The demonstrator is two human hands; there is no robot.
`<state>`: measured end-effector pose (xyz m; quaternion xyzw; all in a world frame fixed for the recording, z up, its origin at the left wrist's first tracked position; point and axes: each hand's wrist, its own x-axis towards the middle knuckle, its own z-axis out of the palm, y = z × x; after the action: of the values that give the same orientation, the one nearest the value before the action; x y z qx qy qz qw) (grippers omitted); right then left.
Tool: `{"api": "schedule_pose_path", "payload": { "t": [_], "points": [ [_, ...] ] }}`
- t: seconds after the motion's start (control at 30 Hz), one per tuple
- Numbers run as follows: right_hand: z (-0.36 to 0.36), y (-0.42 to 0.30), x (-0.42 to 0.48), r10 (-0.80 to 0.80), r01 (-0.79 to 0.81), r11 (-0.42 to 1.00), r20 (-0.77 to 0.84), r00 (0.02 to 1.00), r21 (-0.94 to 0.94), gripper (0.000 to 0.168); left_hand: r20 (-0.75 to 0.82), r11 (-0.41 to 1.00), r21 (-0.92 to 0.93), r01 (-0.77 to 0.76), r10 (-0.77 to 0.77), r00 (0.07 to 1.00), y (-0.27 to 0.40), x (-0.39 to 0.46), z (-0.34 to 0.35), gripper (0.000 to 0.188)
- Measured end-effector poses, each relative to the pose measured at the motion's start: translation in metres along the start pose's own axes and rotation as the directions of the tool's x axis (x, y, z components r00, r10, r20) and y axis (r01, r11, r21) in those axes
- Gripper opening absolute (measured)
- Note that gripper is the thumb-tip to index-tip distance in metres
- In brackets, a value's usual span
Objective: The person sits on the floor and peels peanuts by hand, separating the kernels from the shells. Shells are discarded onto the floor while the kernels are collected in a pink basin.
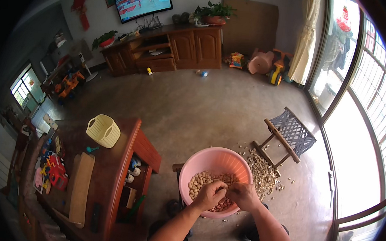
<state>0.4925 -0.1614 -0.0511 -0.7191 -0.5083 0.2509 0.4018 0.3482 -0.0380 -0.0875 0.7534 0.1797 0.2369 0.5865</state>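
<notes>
Before me stands a pink plastic basin, apparently resting on a dark wooden stool. Unshelled peanuts fill its left side, and reddish shelled peanut kernels lie at the right and near side. My left hand and my right hand meet over the basin's near half. Thumbs and fingertips are pinched together on a small thing, apparently a peanut, mostly hidden by the fingers. The right wrist passes above the basin's near right rim.
Broken peanut shells litter the floor right of the basin, beside a folding stool with a woven seat. At left a wooden table carries a cream plastic basket, toys and flattened cardboard. A glass sliding door borders the right.
</notes>
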Motion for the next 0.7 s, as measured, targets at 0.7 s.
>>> {"api": "schedule_pose_path", "payload": {
  "t": [0.7],
  "points": [
    [0.015,0.013,0.002,0.120,-0.112,0.887,0.011,0.993,0.448,0.012,-0.125,0.965,0.116,-0.233,0.247,0.961,0.018,-0.001,0.000,0.007]
  ]
}}
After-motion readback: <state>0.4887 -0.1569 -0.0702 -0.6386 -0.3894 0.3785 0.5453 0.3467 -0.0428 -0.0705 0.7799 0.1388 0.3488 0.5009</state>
